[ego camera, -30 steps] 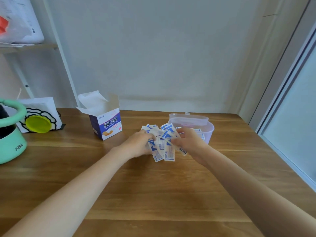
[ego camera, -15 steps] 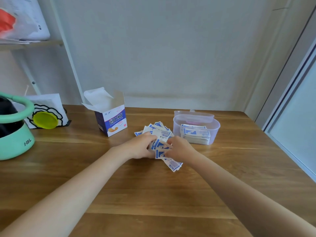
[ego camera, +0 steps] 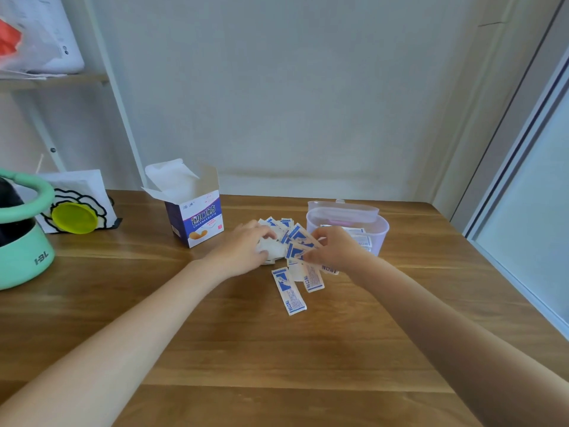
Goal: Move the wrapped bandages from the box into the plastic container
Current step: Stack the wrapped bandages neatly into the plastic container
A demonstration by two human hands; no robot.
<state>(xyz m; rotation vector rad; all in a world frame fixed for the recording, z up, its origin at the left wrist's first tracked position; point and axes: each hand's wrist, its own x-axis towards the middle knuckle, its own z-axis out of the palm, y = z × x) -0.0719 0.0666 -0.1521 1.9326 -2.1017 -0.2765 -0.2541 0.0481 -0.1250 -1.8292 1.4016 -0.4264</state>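
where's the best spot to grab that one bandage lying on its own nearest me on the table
Probably by its near short end. The loose bandage lies flat on the table, lengthwise toward the person, clear of the pile under both hands. Come from above with thumb and forefinger at that end, or slide it first, since a flat wrapper offers little edge.

Brown wooden plank table [ego camera: 215, 349], grain running left to right. Resting directly on it: open purple-and-white cardboard box [ego camera: 197, 221] at centre back; translucent plastic container [ego camera: 380, 234] to its right; scattered blue-and-white wrapped bandages [ego camera: 291, 292] between and in front of these; mint-green round tub [ego camera: 24, 260] at far left; white card with black flower drawing [ego camera: 89, 192] behind it.
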